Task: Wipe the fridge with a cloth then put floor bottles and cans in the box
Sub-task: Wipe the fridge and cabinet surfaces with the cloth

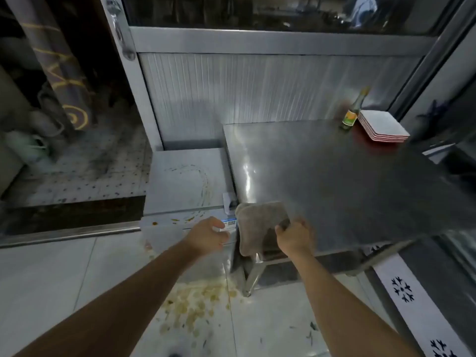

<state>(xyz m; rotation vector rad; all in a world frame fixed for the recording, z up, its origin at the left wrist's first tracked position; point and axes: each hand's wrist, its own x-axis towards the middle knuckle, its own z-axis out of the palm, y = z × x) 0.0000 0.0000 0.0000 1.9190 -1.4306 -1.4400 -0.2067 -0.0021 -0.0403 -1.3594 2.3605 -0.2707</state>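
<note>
A low white chest fridge [185, 181] stands left of a steel table; its lid carries a curved yellowish stain and brown drips along the front edge. A grey-brown cloth [257, 225] hangs over the table's near left corner. My right hand [295, 238] grips the cloth's right edge. My left hand [210, 234] hovers with loosely curled fingers just in front of the fridge's front right corner, holding nothing. A green glass bottle [352, 112] with a yellow label stands at the table's far right.
The steel table [334, 181] fills the right side, with a stack of white square plates [381, 126] beside the bottle. A yellowish spill [195, 305] spreads over the tiled floor below the fridge. A raised, dirty step [77, 176] lies left.
</note>
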